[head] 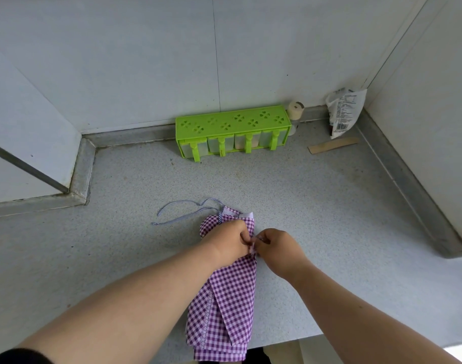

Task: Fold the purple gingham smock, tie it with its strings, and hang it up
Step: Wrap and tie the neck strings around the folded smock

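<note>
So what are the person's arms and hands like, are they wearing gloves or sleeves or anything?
No gloves: both the left hand and the right hand are bare, with no rings, watch or bracelets that I can see. The forearms are uncovered too. The only clothing in view is a dark sleeve edge high up on the left arm, at the bottom corner of the picture.

The purple gingham smock (230,306) is folded into a long narrow strip in front of me, flat on the counter (329,206), with its near end hanging over the edge. Its thin strings (182,215) trail loose off the far end to the left.
</note>
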The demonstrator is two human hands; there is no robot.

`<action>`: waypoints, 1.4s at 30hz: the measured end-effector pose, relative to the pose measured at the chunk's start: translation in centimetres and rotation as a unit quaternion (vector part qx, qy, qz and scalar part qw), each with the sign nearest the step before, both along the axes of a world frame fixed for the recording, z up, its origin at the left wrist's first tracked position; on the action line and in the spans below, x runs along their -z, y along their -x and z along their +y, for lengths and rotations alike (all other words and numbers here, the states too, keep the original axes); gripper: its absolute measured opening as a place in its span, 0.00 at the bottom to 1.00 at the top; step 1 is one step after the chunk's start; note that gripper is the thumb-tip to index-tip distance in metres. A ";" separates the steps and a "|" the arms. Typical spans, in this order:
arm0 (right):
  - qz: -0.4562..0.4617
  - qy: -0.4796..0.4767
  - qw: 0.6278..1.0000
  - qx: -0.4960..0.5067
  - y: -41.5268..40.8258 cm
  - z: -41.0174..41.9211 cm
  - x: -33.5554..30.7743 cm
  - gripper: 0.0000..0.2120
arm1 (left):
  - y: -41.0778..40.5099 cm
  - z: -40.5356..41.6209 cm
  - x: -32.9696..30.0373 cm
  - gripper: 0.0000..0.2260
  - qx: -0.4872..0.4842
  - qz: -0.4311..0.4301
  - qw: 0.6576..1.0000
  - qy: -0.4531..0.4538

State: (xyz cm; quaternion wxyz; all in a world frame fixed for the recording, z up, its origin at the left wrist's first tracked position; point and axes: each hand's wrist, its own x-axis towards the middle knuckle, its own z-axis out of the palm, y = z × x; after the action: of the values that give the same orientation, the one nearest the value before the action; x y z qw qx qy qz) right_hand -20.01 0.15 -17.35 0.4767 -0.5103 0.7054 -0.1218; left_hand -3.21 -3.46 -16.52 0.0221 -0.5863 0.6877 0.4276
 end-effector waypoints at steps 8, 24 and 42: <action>0.045 0.061 0.995 -0.065 -0.3 0.9 -0.2 0.04 | -0.1 0.0 1.2 0.03 -0.009 0.019 0.999 -0.030; 0.114 0.074 0.983 -0.121 1.7 1.9 1.2 0.12 | -1.5 0.3 0.7 0.07 0.003 -0.003 1.000 -0.010; -0.008 0.123 0.992 -0.040 -2.3 -0.5 0.6 0.09 | -2.6 2.3 0.2 0.08 0.042 -0.058 0.988 0.140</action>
State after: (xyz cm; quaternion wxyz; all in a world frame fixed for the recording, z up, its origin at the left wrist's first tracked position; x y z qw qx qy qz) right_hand -17.74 -0.37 -17.97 0.4204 -0.5919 0.6602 -0.1925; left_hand -0.61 -1.17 -16.75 -0.0021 -0.5779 0.7625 0.2909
